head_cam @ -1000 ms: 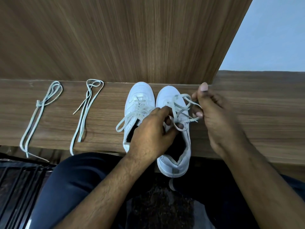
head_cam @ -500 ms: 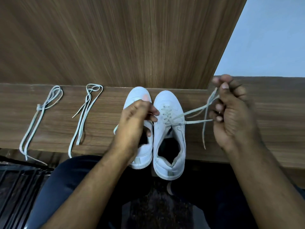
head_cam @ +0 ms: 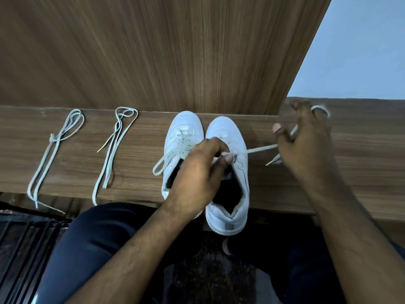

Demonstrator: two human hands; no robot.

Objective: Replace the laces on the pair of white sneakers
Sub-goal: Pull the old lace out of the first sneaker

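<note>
No readable brand or writing anywhere on the shoes, they're plain white as far as I can see. The two sneakers sit side by side on the wooden counter (head_cam: 361, 172), toes right up against the wood panel (head_cam: 175, 51) behind, so zero room past the toes. The right sneaker (head_cam: 228, 172) has its heel hanging off the near edge of the counter; the left sneaker (head_cam: 182, 141) is laced, with a loop flopping off to its left.

Left hand (head_cam: 197, 172) is curled over the right sneaker's eyelets, fingertips pinching the lace (head_cam: 260, 148) there. Right hand (head_cam: 304, 139) is out to the right, a bit blurred, fingers curled round the same lace with a loop over one finger, and the strand runs fairly taut between shoe and hand. One tip pokes out below that hand.

Two spare laces lie well left of the shoes: a knotted lace (head_cam: 54, 150) farthest out and a loose folded lace (head_cam: 114, 145) nearer, both trailing over the near edge. Decent bare counter between them and to the right.
</note>
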